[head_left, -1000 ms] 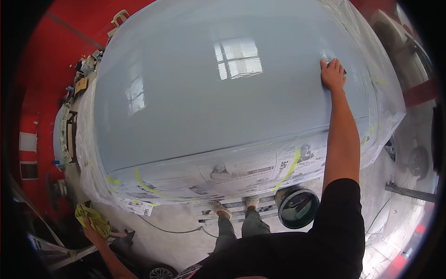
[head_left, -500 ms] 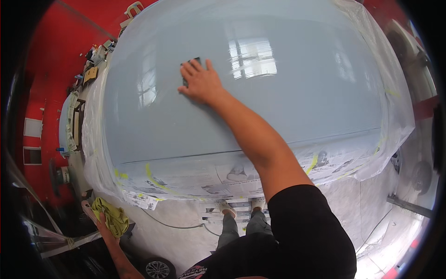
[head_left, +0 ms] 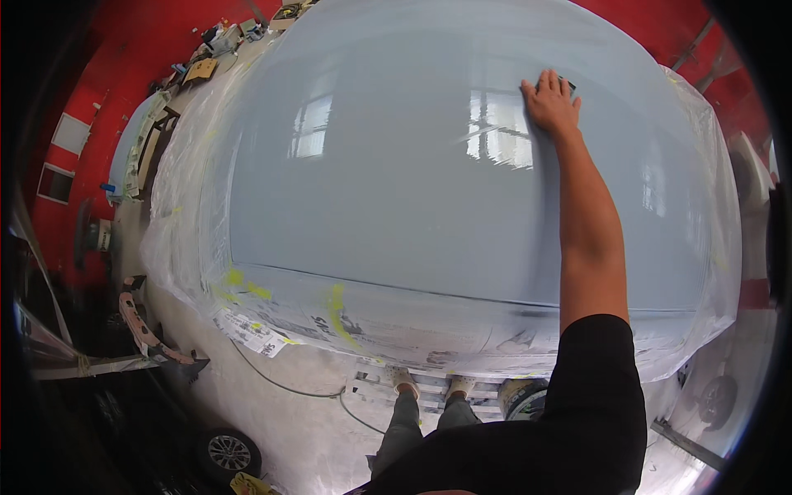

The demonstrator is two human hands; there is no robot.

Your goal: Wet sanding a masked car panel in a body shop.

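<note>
Under my right hand (head_left: 551,103) lies a dark flat pad (head_left: 571,86), held against the wide, glossy blue-grey car panel (head_left: 379,198). The fingers rest over the pad and cover most of it, so its exact kind is hidden. My right arm stretches straight across the panel toward its far right part. My left hand is out of the picture. A bit of the yellow-green cloth (head_left: 247,485) shows at the bottom edge.
Newspaper (head_left: 396,334) with yellow tape masks the panel's near edge, and clear plastic film (head_left: 186,206) drapes around it. A bucket (head_left: 521,396) stands by my feet on a slatted platform (head_left: 371,386). A hose (head_left: 289,386) crosses the floor; a wheel (head_left: 228,452) sits lower left.
My right hand has moved with the pad from the panel's left part to its far right. My left hand has dropped out of view, with the cloth now at the bottom edge.
</note>
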